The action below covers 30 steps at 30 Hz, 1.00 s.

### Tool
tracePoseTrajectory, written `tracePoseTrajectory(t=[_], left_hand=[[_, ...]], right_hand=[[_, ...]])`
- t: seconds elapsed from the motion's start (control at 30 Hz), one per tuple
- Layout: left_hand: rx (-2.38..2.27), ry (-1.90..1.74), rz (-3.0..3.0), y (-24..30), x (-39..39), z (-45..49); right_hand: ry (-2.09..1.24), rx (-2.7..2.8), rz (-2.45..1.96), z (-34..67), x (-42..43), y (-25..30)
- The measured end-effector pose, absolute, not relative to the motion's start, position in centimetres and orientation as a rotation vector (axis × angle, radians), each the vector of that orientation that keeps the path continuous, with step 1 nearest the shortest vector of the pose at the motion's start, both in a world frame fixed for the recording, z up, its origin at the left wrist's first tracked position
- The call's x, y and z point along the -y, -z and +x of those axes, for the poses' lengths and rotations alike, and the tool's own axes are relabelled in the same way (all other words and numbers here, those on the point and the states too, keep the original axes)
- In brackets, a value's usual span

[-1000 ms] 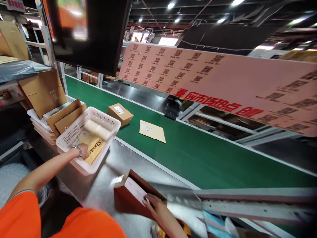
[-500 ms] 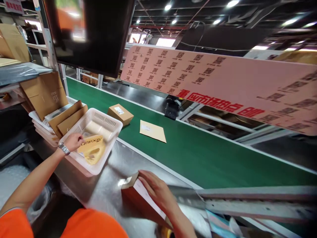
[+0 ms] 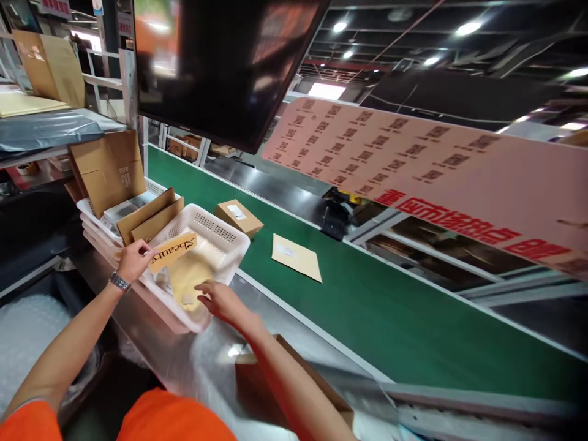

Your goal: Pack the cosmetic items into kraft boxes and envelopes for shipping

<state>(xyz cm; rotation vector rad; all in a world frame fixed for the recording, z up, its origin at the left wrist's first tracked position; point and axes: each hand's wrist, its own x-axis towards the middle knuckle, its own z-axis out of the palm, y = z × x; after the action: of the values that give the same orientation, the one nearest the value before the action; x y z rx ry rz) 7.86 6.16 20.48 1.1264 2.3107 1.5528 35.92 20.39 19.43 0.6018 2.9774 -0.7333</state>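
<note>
- Head view: left hand [image 3: 133, 260] pinches the end of a yellow "Sbeauty" card [image 3: 172, 251], held just above the white basket [image 3: 225, 236].
- Right hand [image 3: 219, 300], fingers loosely spread and holding nothing, reaches over the basket's near rim, beside a yellow packet [image 3: 190, 278] lying inside.

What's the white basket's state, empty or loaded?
Loaded. The white basket holds a pale yellow packet; the right hand reaches in at it, and the left hand holds a yellow printed packet over it.
</note>
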Motion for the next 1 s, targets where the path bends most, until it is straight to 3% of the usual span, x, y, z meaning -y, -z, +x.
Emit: tracePoseTrajectory(t=[0.17,0.37,0.63,0.8,1.0], left_hand=[[-2.277,-1.656,1.030,-19.4,-6.2,7.0],[-2.294,-1.718,1.003,-18.3,-6.2,6.3],[-2.280,-1.786,0.925,-16.6,-6.5,5.9],[-2.289,-1.823,0.960,-16.8,-7.2,6.4],[-2.365,-1.898,1.025,-17.2,-7.6,7.0]], right_hand=[[0.378,-2.831,0.573,29.0,-22.7,-16.1],[0.264,-2.774,0.687,24.6,-27.2,-14.8],[0.262,-2.697,0.939,25.8,-32.3,-16.1],[0.089,-2.801,1.277,26.1,-35.8,-18.7],[0.204,-2.827,0.799,24.8,-29.7,-15.9]])
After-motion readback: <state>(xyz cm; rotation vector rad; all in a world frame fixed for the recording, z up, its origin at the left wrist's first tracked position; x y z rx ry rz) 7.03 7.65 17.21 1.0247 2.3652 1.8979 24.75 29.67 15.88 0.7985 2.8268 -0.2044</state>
